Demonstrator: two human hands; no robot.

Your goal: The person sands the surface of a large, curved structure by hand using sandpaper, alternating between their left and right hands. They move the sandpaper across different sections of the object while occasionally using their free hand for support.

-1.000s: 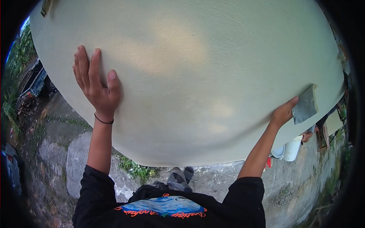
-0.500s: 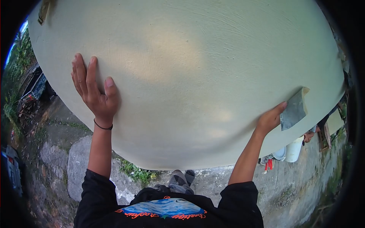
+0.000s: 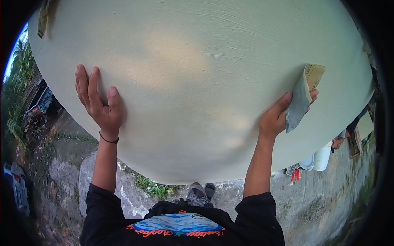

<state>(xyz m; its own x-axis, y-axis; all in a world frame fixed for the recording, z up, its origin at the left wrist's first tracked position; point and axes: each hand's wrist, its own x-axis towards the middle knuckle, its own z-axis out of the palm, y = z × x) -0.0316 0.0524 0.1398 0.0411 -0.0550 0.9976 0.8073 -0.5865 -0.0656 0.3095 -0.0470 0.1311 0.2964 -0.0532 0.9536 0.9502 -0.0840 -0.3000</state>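
A large, pale, smooth curved surface (image 3: 184,110) fills most of the head view, with fine scratch lines toward its upper right. Flat against its left part lies my left hand (image 3: 100,102), fingers stretched and thumb apart, holding nothing. On the right, my right hand (image 3: 277,115) grips a folded sheet of sandpaper (image 3: 298,102) between thumb and fingers. The sandpaper's grey side faces me, and its tan printed backing shows at the top. Part of the right fingers is hidden behind the sheet.
At the right edge, another person's hand (image 3: 337,142) shows beside a white bucket (image 3: 321,158). Red-handled items (image 3: 295,175) lie near it on the concrete ground (image 3: 230,199). A parked vehicle (image 3: 17,186) stands at far left. A small tan piece (image 3: 42,19) sits at the surface's upper left.
My right hand has shifted left and turned, tilting the sandpaper upright so its tan backing now shows. My left hand remains flat on the surface, slightly lower in view.
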